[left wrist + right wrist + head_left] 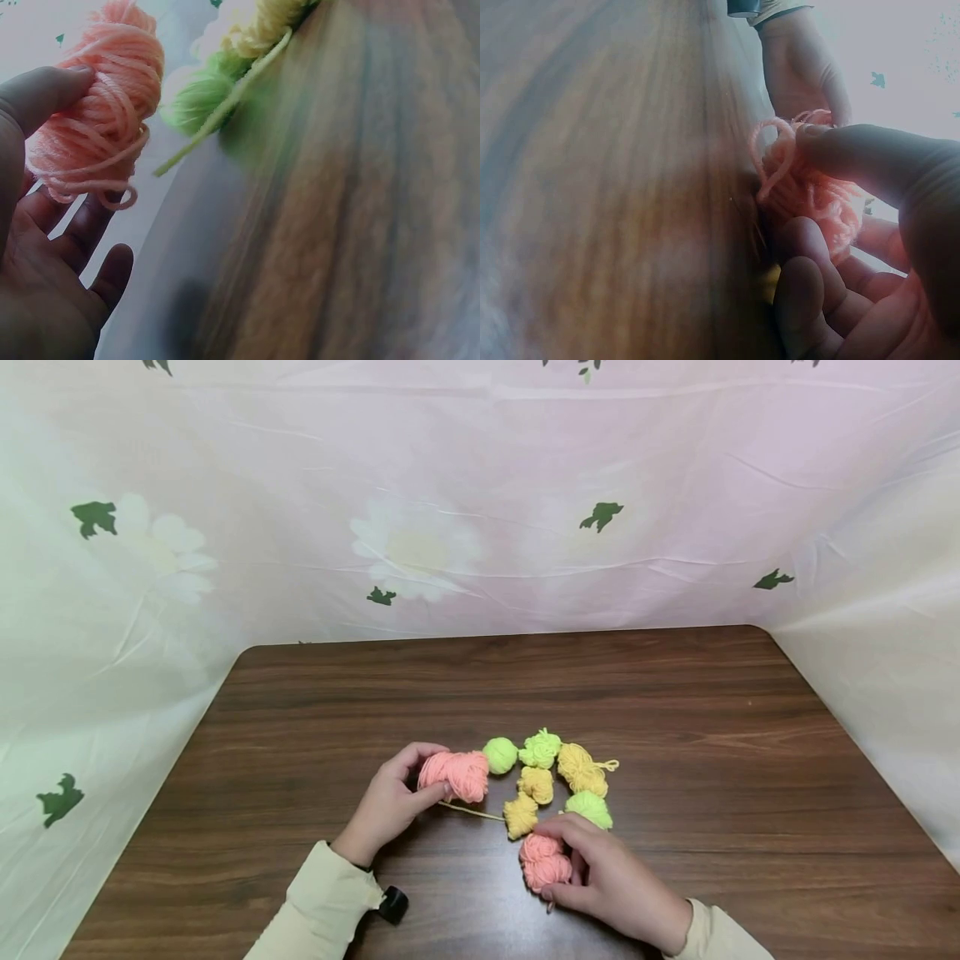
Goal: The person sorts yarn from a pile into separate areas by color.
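Observation:
My left hand (395, 802) grips a large pink yarn ball (459, 775), thumb in front and fingers behind, as the left wrist view also shows. A smaller pink yarn ball (545, 863), pinched in the middle, is held between thumb and fingers of my right hand (611, 877); a loose loop (774, 154) sticks out of it. Between and beyond the hands lie a round green yarn ball (500, 755), a looser green one (540, 749), a yellow one with a loop (582, 768) and two small yellow ones (536, 785). Another green ball (589, 810) sits just past my right fingers.
A loose yarn strand (471, 812) trails left from the nearer yellow ball (521, 817). The brown wooden table (315, 718) is bordered by a pale floral cloth (480, 527) behind and at both sides. A black device (393, 905) is at my left wrist.

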{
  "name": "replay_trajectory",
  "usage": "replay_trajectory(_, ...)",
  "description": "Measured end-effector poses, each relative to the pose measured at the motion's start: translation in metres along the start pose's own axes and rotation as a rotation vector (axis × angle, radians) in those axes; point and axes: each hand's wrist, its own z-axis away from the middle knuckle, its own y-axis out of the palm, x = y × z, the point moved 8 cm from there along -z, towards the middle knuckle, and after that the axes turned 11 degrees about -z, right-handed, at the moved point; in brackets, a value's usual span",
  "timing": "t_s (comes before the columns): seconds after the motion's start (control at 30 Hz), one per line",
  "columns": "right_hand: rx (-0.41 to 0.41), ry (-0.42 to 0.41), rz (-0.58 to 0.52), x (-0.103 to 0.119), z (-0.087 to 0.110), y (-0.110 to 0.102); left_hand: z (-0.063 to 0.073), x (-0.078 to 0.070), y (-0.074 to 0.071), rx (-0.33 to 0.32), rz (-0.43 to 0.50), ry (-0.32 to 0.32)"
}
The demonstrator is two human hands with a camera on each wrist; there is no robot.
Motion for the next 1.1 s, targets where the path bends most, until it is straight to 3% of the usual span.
replay_trajectory(0.2,0.002,0.001,0.005,0.000,0.000,0.000,-0.001,0.002,-0.010,-0.029,-0.014,-0.026)
replay_trajectory(0.73,0.001,0.001,0.000,-0.001,0.001,0.000,-0.004,0.010,-0.028,-0.087,-0.024,-0.012)
replay_trajectory(1.1,-0.012,-0.049,0.016,0.002,0.000,0.000,-0.004,0.017,-0.044,-0.156,-0.066,-0.025)
